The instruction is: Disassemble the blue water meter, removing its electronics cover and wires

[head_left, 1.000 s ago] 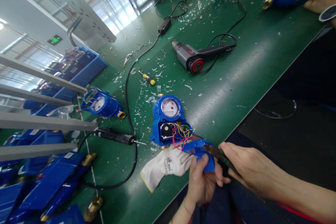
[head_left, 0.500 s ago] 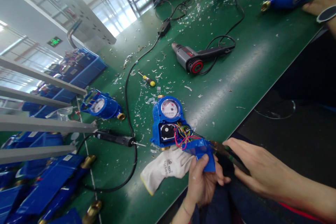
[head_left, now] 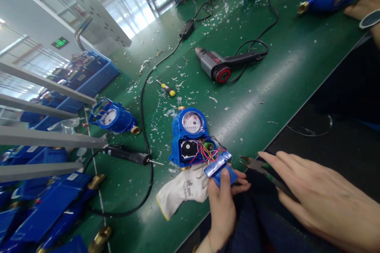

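Observation:
My left hand [head_left: 222, 197] grips a blue plastic cover [head_left: 227, 177] near the table's front edge. Coloured wires [head_left: 208, 153] run from it into the open lower compartment of a blue water meter [head_left: 190, 136], whose round dial faces up. In my right hand [head_left: 308, 189] is a pair of cutting pliers [head_left: 261, 167], jaws parted, pointing toward the cover but apart from it. A white work glove [head_left: 184, 191] lies beside the meter, partly behind my left hand.
A heat gun [head_left: 216, 63] with its cord lies beyond the meter. Nearby are a yellow screwdriver [head_left: 168, 88], a black electric screwdriver [head_left: 127, 155] and another blue meter [head_left: 115, 118]. More meters pile up at left; a co-worker's hand [head_left: 365, 2] holds one at right.
The pliers have drawn back to the right from the cover. My left hand has moved slightly left and turned the cover, and the right hand has opened the pliers' jaws.

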Demonstrator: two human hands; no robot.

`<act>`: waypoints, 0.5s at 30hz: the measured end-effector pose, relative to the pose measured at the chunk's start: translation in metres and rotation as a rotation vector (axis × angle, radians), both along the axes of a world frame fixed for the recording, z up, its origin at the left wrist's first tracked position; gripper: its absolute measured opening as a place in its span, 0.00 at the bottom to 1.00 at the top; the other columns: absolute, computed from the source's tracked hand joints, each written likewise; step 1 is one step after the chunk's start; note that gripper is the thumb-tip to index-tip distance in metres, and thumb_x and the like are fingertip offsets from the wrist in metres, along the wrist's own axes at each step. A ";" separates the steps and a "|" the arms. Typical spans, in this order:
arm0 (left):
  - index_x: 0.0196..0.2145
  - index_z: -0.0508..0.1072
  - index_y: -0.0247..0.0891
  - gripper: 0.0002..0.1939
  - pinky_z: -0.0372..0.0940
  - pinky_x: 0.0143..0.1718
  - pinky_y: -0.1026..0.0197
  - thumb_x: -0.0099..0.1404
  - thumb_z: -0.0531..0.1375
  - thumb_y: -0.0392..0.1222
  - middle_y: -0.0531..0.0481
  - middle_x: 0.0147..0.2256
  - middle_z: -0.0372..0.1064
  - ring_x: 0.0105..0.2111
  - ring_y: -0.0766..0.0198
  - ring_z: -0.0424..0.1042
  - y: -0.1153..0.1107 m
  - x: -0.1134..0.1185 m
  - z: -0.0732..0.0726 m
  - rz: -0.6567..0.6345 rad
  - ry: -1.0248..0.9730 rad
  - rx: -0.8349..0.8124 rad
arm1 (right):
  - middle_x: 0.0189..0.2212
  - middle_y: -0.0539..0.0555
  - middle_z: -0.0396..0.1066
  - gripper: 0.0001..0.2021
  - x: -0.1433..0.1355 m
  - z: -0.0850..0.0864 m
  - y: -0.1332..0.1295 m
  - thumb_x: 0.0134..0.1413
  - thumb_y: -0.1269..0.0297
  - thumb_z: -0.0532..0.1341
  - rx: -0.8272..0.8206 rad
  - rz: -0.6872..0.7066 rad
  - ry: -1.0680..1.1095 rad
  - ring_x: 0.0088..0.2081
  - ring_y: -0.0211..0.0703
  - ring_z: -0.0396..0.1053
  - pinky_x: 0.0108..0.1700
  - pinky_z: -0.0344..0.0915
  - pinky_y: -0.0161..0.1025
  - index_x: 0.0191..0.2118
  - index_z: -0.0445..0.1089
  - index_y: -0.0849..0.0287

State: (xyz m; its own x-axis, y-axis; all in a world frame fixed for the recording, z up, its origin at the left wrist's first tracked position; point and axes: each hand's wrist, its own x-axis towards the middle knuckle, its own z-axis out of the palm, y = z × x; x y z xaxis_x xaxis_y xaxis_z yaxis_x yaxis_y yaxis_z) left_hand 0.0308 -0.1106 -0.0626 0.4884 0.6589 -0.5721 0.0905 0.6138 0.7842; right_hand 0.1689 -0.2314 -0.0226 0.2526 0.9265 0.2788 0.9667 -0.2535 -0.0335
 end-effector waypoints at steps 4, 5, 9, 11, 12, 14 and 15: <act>0.35 0.77 0.32 0.24 0.77 0.35 0.58 0.63 0.62 0.60 0.44 0.34 0.76 0.34 0.60 0.76 0.002 -0.002 -0.003 -0.003 0.048 0.065 | 0.36 0.65 0.75 0.20 -0.003 0.007 0.017 0.49 0.70 0.51 0.007 0.015 -0.009 0.31 0.50 0.75 0.28 0.74 0.45 0.49 0.66 0.69; 0.36 0.77 0.32 0.23 0.77 0.37 0.56 0.63 0.62 0.59 0.44 0.35 0.76 0.36 0.59 0.76 0.003 -0.002 -0.004 -0.002 0.049 0.067 | 0.36 0.65 0.75 0.20 -0.004 0.008 0.020 0.48 0.70 0.51 0.010 0.013 -0.007 0.31 0.50 0.75 0.27 0.73 0.45 0.48 0.66 0.69; 0.37 0.78 0.35 0.21 0.77 0.39 0.53 0.63 0.63 0.58 0.44 0.37 0.76 0.39 0.56 0.76 0.004 -0.003 -0.006 0.015 0.030 0.065 | 0.36 0.65 0.75 0.19 -0.006 0.005 0.027 0.47 0.71 0.51 0.011 -0.004 0.015 0.31 0.51 0.75 0.27 0.73 0.45 0.46 0.67 0.67; 0.38 0.78 0.35 0.20 0.76 0.40 0.53 0.62 0.64 0.57 0.44 0.38 0.77 0.39 0.56 0.76 0.006 -0.003 -0.007 0.039 0.016 0.055 | 0.36 0.65 0.75 0.20 -0.007 0.003 0.028 0.47 0.72 0.51 -0.005 -0.006 0.028 0.32 0.52 0.75 0.28 0.74 0.45 0.47 0.67 0.68; 0.38 0.78 0.36 0.20 0.76 0.41 0.53 0.62 0.65 0.57 0.44 0.39 0.77 0.40 0.56 0.76 0.007 -0.003 -0.006 0.050 0.008 0.056 | 0.36 0.65 0.75 0.20 -0.007 0.002 0.028 0.47 0.72 0.51 -0.014 -0.006 0.031 0.33 0.52 0.75 0.29 0.74 0.46 0.48 0.66 0.68; 0.38 0.78 0.36 0.18 0.74 0.46 0.54 0.60 0.66 0.55 0.44 0.41 0.77 0.43 0.55 0.76 0.009 -0.003 -0.005 0.059 0.008 0.074 | 0.37 0.65 0.75 0.21 -0.009 -0.001 0.029 0.47 0.72 0.52 -0.033 -0.010 0.033 0.34 0.52 0.76 0.30 0.74 0.46 0.49 0.65 0.68; 0.38 0.78 0.37 0.17 0.73 0.48 0.55 0.59 0.68 0.53 0.44 0.42 0.78 0.44 0.55 0.76 0.011 -0.003 -0.005 0.069 0.021 0.089 | 0.38 0.66 0.75 0.21 -0.010 -0.003 0.029 0.47 0.72 0.51 -0.045 -0.014 0.033 0.35 0.53 0.76 0.30 0.74 0.46 0.50 0.65 0.68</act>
State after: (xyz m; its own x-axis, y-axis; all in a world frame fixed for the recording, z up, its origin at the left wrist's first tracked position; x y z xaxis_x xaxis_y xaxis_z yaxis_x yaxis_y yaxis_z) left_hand 0.0279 -0.0998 -0.0673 0.4286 0.7393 -0.5194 0.0674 0.5471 0.8343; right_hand 0.1594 -0.2020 -0.0252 0.2742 0.9342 0.2283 0.9616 -0.2692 -0.0535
